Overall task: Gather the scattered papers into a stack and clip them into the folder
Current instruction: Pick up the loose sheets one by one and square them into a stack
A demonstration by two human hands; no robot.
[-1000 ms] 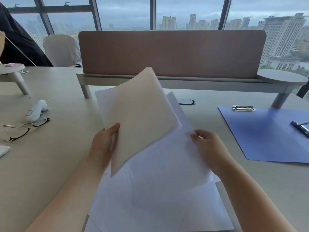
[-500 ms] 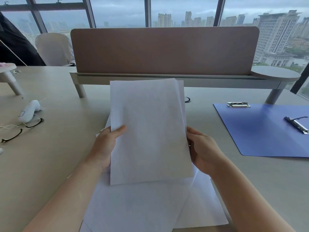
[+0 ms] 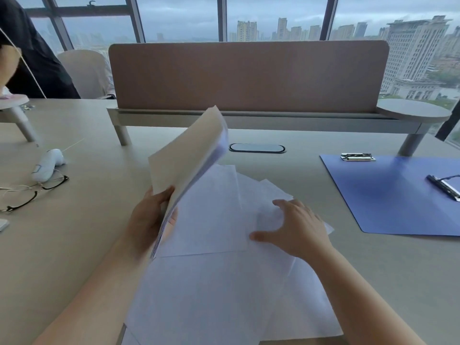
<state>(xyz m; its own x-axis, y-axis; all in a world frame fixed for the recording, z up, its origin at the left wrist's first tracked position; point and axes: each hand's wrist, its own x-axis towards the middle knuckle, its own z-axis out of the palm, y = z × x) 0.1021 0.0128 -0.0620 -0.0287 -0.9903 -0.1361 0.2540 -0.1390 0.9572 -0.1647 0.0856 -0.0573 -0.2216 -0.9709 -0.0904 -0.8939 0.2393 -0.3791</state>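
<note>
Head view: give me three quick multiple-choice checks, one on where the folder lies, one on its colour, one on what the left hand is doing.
1. The folder lies
A. right of the loose papers
B. under them
C. left, by the glasses

2. The folder is
A. red
B. blue
C. green

3. The left hand
A. lies flat on the table
B. holds the glasses
C. grips a tilted stack

Answers: 1 A, it lies open on the desk's right side. 2 B, its cover is plainly blue. 3 C, thumb and fingers clamp the stack's lower edge.
</note>
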